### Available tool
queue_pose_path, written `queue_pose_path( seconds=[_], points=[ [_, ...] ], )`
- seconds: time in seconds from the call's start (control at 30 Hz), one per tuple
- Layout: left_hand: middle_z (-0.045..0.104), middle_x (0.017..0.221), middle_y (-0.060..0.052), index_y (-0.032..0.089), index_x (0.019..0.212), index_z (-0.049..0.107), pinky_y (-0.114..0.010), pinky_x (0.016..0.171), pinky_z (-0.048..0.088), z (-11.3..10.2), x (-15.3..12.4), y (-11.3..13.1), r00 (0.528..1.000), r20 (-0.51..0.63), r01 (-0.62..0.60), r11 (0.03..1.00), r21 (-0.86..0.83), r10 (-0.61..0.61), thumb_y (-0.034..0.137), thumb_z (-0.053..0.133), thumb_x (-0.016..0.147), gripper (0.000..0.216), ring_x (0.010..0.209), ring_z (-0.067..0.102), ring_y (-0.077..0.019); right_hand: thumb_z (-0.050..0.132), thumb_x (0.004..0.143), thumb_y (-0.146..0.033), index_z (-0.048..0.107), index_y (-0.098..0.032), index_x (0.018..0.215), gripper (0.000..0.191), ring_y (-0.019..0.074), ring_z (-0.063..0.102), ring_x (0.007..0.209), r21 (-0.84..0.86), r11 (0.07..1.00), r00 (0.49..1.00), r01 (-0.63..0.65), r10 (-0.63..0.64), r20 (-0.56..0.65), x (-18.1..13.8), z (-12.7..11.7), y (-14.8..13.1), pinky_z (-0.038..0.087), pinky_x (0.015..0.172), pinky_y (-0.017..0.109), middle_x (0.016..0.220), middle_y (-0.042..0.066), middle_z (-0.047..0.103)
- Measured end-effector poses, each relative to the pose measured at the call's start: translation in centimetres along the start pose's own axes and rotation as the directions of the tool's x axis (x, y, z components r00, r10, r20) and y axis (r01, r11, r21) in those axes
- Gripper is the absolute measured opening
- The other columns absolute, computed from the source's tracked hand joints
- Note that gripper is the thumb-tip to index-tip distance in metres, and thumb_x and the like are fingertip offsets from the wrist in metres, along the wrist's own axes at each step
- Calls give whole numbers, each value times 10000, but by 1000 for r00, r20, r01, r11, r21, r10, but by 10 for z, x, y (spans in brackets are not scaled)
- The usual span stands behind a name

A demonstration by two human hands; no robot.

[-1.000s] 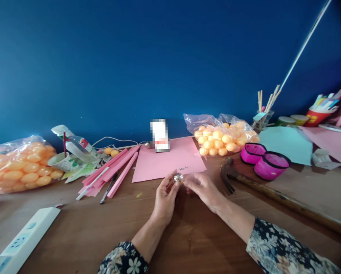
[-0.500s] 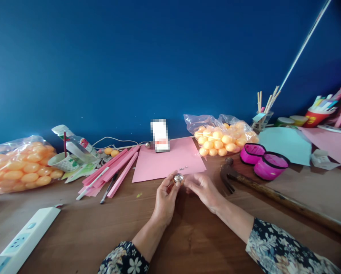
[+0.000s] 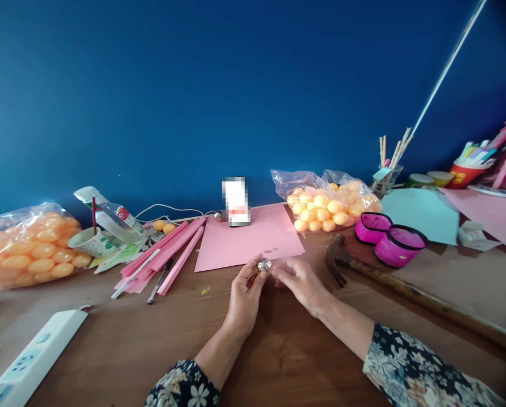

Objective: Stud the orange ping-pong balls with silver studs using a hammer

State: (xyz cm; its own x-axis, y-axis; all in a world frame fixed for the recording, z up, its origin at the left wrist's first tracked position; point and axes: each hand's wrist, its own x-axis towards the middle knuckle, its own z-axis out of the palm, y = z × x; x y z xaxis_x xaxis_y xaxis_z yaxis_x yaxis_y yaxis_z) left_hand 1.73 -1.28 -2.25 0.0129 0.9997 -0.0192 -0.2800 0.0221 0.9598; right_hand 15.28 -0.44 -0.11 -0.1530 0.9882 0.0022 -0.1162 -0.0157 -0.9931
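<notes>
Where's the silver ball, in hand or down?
In hand: the left hand pinches the silver ball between thumb and fingers; the right hand is close by.

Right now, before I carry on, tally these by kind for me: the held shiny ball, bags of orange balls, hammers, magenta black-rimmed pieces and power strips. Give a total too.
Held shiny ball: 1
Bags of orange balls: 2
Hammer: 1
Magenta black-rimmed pieces: 2
Power strip: 1
Total: 7
</notes>
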Motion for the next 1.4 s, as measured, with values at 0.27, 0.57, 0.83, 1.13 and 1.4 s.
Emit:
queue_pose_path(
  seconds=[0.27, 0.57, 0.83, 1.13, 1.4],
  points=[
    [605, 1162, -75, 201, 1161, 550, -370, 962, 394, 2, -1, 4, 1000, -6, 18, 1000, -12, -18, 266, 641, 730, 445, 1100, 530, -233, 652, 708, -358, 592, -136, 715, 230, 110, 523, 558, 17, 1000, 1000, 10, -11, 2, 0, 0, 3, 453, 571, 250, 595, -3, 586],
    [609, 1154, -70, 213, 1167, 545, -370, 962, 392, 1, -2, 3, 1000, -6, 2, 1000, 20, -2, 257, 645, 728, 452, 1081, 539, -223, 641, 724, -365, 605, -130, 758, 241, 122, 539, 595, 14, 1000, 1000, 16, -16, -6, 3, 0, 9, 476, 583, 261, 671, 24, 605],
    [624, 1121, -83, 197, 1221, 498, -391, 981, 378, 3, -1, 3, 999, -9, 40, 991, -131, -41, 273, 625, 754, 489, 1064, 555, -216, 599, 758, -375, 578, -158, 728, 220, 75, 458, 438, -76, 996, 996, 44, -50, -78, 6, 2, 4, 405, 402, 185, 535, -46, 505],
    [629, 1121, -66, 200, 1204, 515, -369, 975, 395, 4, -3, 5, 999, 30, 50, 983, -178, -45, 246, 614, 765, 452, 1065, 553, -202, 651, 697, -423, 564, -165, 750, 278, 105, 539, 566, 35, 999, 998, -32, 34, -56, 5, 2, 4, 484, 491, 217, 667, -18, 570],
    [642, 1088, -70, 187, 1154, 557, -361, 952, 417, 5, 0, 7, 996, 17, 89, 975, -202, -87, 258, 646, 733, 437, 1009, 586, -195, 645, 695, -445, 558, -161, 715, 297, 99, 519, 507, 27, 999, 998, -27, 28, -60, 6, 3, 3, 474, 484, 229, 600, -22, 559]
  ],
)
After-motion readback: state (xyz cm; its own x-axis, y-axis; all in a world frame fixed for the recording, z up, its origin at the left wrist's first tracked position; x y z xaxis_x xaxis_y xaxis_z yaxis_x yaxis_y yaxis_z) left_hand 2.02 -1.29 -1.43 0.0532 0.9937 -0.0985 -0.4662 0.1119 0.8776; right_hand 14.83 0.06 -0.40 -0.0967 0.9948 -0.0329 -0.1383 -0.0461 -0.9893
